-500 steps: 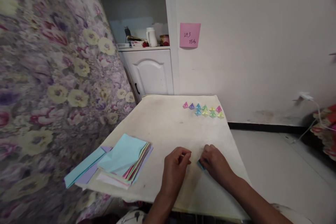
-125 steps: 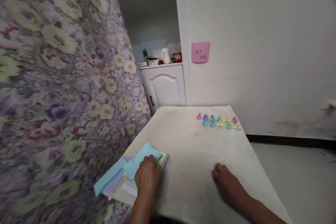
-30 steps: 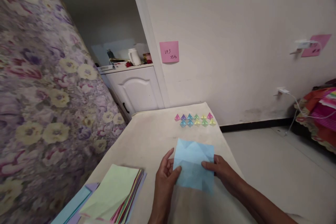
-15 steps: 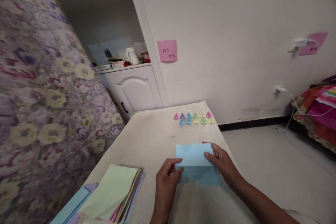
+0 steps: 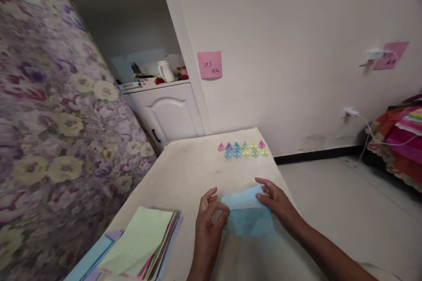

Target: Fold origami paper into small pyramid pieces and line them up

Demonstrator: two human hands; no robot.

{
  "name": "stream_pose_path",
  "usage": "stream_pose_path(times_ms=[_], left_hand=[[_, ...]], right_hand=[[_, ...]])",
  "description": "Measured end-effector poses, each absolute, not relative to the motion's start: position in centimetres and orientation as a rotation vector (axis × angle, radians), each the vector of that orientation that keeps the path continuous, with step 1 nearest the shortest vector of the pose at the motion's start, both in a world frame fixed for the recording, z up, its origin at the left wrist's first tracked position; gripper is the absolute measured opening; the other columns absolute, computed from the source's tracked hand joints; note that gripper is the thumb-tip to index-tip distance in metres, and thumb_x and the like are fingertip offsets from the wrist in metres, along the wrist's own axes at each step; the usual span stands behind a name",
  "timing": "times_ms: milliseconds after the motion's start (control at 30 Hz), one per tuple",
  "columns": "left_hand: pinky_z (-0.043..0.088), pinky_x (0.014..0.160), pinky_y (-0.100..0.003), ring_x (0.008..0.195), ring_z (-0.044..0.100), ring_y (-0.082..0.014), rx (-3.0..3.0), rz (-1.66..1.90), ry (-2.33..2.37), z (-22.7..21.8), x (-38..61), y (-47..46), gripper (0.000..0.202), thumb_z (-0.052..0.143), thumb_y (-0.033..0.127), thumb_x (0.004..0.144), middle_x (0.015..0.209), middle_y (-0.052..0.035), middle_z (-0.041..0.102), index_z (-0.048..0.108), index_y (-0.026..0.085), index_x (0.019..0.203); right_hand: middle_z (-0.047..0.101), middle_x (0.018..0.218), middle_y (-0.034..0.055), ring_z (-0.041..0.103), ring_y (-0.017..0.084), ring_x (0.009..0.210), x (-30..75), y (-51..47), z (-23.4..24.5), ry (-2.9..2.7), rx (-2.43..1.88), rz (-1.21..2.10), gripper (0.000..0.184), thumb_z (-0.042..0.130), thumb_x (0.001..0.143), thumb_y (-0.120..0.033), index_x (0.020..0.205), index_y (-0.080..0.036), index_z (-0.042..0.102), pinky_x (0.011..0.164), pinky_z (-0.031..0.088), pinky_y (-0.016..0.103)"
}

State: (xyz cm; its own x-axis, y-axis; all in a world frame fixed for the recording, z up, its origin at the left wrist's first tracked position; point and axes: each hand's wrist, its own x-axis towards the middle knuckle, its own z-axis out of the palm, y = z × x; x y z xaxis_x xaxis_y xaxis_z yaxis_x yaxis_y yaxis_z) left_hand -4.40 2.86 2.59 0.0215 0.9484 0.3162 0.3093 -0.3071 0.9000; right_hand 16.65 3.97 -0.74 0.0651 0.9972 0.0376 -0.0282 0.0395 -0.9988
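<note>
A light blue sheet of paper lies on the cream table, its far half folded down toward me. My left hand pinches the sheet's left edge between thumb and fingers. My right hand presses fingertips on the folded flap at the right side. Both hands rest close together near the table's front. A stack of coloured paper sheets, pale green on top, sits to the left of my left hand.
Several small folded paper pieces in pink, purple, blue, green and yellow line the table's far edge. A floral curtain hangs at left. A white cabinet and a pink wall note stand behind.
The blue sheet, held flat a second ago, has had its far edge brought down toward me and now lies folded over under both hands.
</note>
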Motion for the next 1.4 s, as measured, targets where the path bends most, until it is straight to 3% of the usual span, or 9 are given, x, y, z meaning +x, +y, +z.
stream_pose_path(times_ms=[100, 200, 300, 500, 667, 800, 1000, 1167, 1400], left_hand=[[0.034, 0.094, -0.036, 0.112, 0.047, -0.0268, 1.653, 1.252, 1.261, 3.1, -4.4, 2.8, 0.006, 0.059, 0.022, 0.072, 0.119, -0.0086, 0.055, 0.063, 0.020, 0.067], [0.042, 0.078, -0.032, 0.088, 0.058, -0.0240, 1.581, 1.163, 1.244, 3.3, -4.2, 2.6, 0.009, 0.056, 0.025, 0.075, 0.088, -0.0072, 0.066, 0.061, 0.019, 0.073], [0.042, 0.065, -0.026, 0.074, 0.057, -0.0201, 1.534, 1.138, 1.226, 2.9, -4.0, 2.5, 0.011, 0.056, 0.028, 0.076, 0.075, -0.0041, 0.064, 0.061, 0.018, 0.074], [0.037, 0.054, -0.019, 0.060, 0.051, -0.0126, 1.388, 1.149, 1.162, 1.8, -3.7, 2.7, 0.010, 0.064, 0.027, 0.070, 0.064, 0.0015, 0.059, 0.062, 0.017, 0.070], [0.038, 0.051, -0.019, 0.056, 0.053, -0.0115, 1.155, 1.178, 1.085, 1.7, -3.4, 3.0, 0.030, 0.070, 0.029, 0.064, 0.065, 0.0018, 0.061, 0.060, 0.018, 0.089], [0.042, 0.052, -0.022, 0.057, 0.057, -0.0139, 0.966, 1.233, 1.064, 1.3, -2.9, 3.1, 0.043, 0.073, 0.033, 0.060, 0.070, -0.0022, 0.065, 0.057, 0.016, 0.096], [0.045, 0.053, -0.023, 0.058, 0.057, -0.0141, 0.950, 1.292, 1.068, 1.0, -2.7, 3.1, 0.043, 0.073, 0.029, 0.059, 0.071, -0.0015, 0.064, 0.057, 0.016, 0.097], [0.044, 0.056, -0.021, 0.065, 0.059, -0.0145, 1.082, 1.222, 1.077, 1.2, -3.0, 3.3, 0.039, 0.073, 0.024, 0.061, 0.074, -0.0015, 0.066, 0.058, 0.017, 0.097], [0.045, 0.053, -0.023, 0.064, 0.060, -0.0167, 0.998, 1.169, 0.990, 0.3, -2.2, 3.1, 0.046, 0.074, 0.034, 0.061, 0.077, -0.0039, 0.067, 0.057, 0.017, 0.101]], right_hand=[[0.055, 0.106, 0.0084, 0.058, 0.021, 0.082, 16.9, 4.0, -0.9, -1.333, -1.326, 0.925, 0.038, 0.056, 0.075, -0.035, 0.110, -0.021, 0.058, 0.075, 0.046, 0.037], [0.051, 0.115, 0.0084, 0.048, 0.026, 0.106, 17.0, 3.7, -0.1, -1.473, -1.322, 0.595, 0.030, 0.056, 0.076, -0.034, 0.104, -0.025, 0.064, 0.090, 0.039, 0.041], [0.056, 0.110, 0.0070, 0.046, 0.026, 0.108, 16.7, 3.2, 1.1, -1.572, -1.236, 0.482, 0.024, 0.060, 0.075, -0.031, 0.098, -0.028, 0.067, 0.095, 0.035, 0.042], [0.064, 0.080, 0.0032, 0.056, 0.020, 0.079, 15.2, 2.4, 0.9, -1.800, -1.088, 0.754, 0.011, 0.066, 0.070, -0.028, 0.079, -0.024, 0.070, 0.071, 0.043, 0.031], [0.055, 0.054, -0.0025, 0.046, 0.012, 0.053, 14.7, 2.5, -0.2, -1.704, -1.251, 1.051, 0.012, 0.063, 0.070, -0.026, 0.062, -0.018, 0.063, 0.049, 0.031, 0.023], [0.050, 0.053, -0.0034, 0.042, 0.011, 0.052, 14.7, 2.7, -0.1, -1.526, -1.233, 1.176, 0.018, 0.062, 0.071, -0.029, 0.058, -0.017, 0.058, 0.048, 0.028, 0.022], [0.047, 0.052, -0.0044, 0.038, 0.009, 0.049, 14.4, 3.0, -0.6, -1.362, -1.137, 1.334, 0.022, 0.063, 0.070, -0.033, 0.059, -0.017, 0.052, 0.047, 0.026, 0.021], [0.052, 0.056, -0.0031, 0.041, 0.010, 0.051, 14.0, 2.9, -1.0, -1.362, -1.053, 1.442, 0.022, 0.065, 0.068, -0.034, 0.063, -0.016, 0.056, 0.048, 0.030, 0.021], [0.056, 0.062, -0.0013, 0.047, 0.011, 0.055, 13.6, 3.0, -0.7, -1.254, -0.964, 1.466, 0.020, 0.065, 0.070, -0.033, 0.072, -0.014, 0.060, 0.052, 0.036, 0.022]])
